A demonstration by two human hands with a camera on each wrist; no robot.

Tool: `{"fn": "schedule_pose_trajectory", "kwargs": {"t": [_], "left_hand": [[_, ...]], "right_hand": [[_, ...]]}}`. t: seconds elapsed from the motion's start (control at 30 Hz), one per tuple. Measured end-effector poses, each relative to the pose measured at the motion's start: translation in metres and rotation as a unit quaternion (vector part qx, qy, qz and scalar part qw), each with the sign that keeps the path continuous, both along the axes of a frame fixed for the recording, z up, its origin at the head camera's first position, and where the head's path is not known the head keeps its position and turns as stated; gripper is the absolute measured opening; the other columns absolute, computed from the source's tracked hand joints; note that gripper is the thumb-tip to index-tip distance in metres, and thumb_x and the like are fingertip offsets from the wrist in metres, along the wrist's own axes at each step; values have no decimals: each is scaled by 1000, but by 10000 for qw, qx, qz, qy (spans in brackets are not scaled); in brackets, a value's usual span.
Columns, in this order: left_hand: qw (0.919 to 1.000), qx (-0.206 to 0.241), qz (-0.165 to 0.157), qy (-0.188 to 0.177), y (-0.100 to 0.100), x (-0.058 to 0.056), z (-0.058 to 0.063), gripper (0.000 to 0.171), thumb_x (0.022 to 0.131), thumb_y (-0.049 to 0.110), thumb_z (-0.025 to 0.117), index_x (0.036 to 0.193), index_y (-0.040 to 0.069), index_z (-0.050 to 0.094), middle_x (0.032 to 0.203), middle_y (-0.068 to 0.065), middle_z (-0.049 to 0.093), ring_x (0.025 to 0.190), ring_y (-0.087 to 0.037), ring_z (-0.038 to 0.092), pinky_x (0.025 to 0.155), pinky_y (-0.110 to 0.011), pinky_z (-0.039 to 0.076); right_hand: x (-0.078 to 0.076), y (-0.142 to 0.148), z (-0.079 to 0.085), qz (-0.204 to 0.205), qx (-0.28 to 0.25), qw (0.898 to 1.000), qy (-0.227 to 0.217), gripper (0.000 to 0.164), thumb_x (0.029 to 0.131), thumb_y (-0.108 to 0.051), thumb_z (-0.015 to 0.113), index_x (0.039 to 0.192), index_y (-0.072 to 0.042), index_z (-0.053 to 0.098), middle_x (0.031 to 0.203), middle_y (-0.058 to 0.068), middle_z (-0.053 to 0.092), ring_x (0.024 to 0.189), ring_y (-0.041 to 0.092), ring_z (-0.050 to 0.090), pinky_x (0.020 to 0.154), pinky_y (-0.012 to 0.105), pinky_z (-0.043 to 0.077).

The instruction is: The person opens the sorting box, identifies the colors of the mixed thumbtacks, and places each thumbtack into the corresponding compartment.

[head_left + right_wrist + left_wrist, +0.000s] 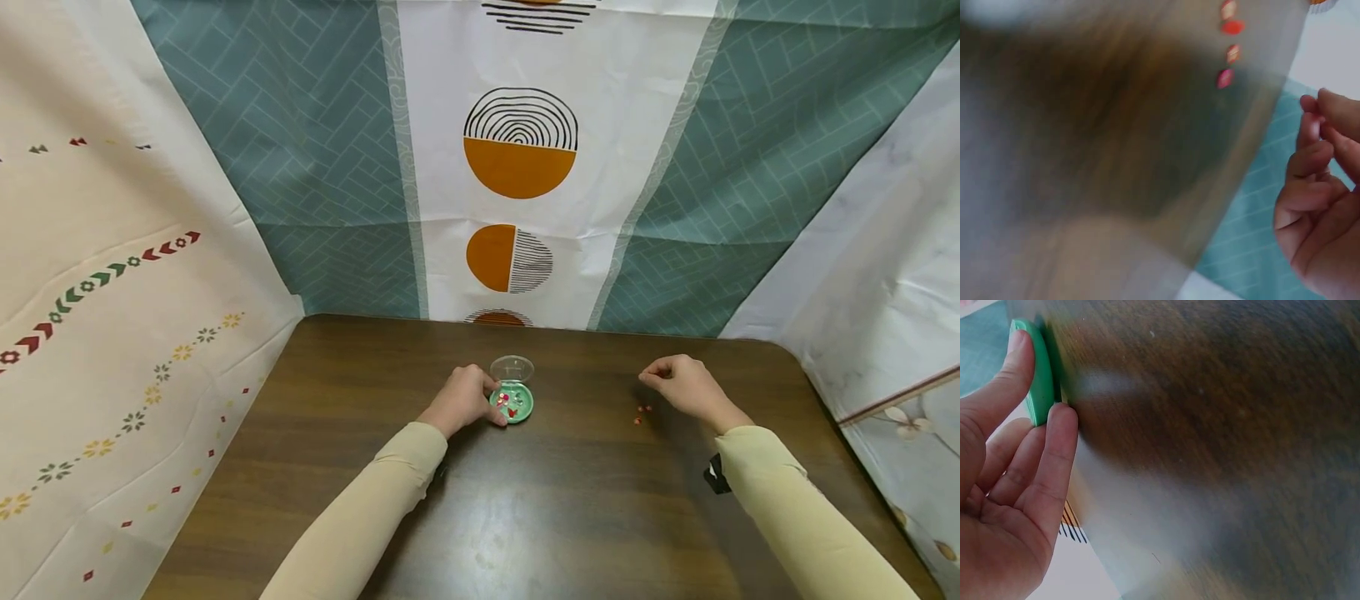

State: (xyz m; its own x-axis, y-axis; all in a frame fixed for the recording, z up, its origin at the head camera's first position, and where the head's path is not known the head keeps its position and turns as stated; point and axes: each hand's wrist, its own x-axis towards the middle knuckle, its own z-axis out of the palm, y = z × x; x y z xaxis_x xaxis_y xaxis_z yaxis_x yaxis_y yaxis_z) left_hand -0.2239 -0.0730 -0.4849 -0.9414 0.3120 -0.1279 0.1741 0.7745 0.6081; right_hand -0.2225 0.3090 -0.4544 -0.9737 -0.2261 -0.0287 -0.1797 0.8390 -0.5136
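Observation:
A small round green case [512, 403] lies with its clear lid [512, 368] raised at the back. Small red, white and green pieces sit inside it. My left hand [467, 398] grips the case at its left side; in the left wrist view the thumb [1017, 362] lies along the green rim, with fingers at the lower edge. My right hand [686, 386] is above the table at the right, thumb and forefinger tips together. No piece shows between them. Just beside it, several tiny reddish pieces [638, 421] lie on the wood; the right wrist view shows them in a row [1225, 78].
The brown wooden table [525, 517] reaches back to a hanging cloth [337, 167] in teal and white. Patterned cloths hang at the left [150, 317] and right sides. A small black object [717, 475] is at the right sleeve's cuff.

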Motion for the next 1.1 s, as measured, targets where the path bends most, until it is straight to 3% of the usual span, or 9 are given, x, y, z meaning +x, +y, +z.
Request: {"fn": "schedule_pose_trajectory", "kwargs": {"t": [0.17,0.47,0.67,0.93,1.1], "left_hand": [[10000,42,23,-7,-2,0,1,62,52,38,88,106,15,71,102,6,66,99,-11,55,83,-25,43],[10000,13,24,41,-2,-1,1,61,52,40,87,106,16,71,101,7,66,97,-11,56,83,-26,43],[10000,34,-12,79,-2,-2,-1,60,52,39,87,105,16,71,100,9,66,96,-10,56,82,-24,43],[9999,99,18,84,-2,-2,0,61,52,38,87,106,14,71,101,6,66,95,-10,56,80,-24,44],[10000,88,10,31,-2,-1,-2,61,52,39,87,105,16,71,101,7,66,95,-10,55,80,-24,43]], "right_hand": [[5,15,-6,-144,320,9982,-487,22,91,-31,60,89,-13,71,93,0,65,72,17,50,61,34,40],[7,17,-17,167,-59,9967,-793,13,82,-20,70,93,-14,72,88,-5,66,87,17,57,77,40,43],[9,14,-19,274,155,9973,-667,9,81,-21,71,89,-17,73,87,-6,66,89,18,57,79,40,43],[11,11,-19,258,386,9982,-392,7,85,-21,68,85,-15,71,82,-6,65,78,14,54,71,36,42],[11,11,-21,232,555,9971,-459,9,88,-22,64,84,-15,68,81,-6,62,74,14,52,69,36,42]]}}
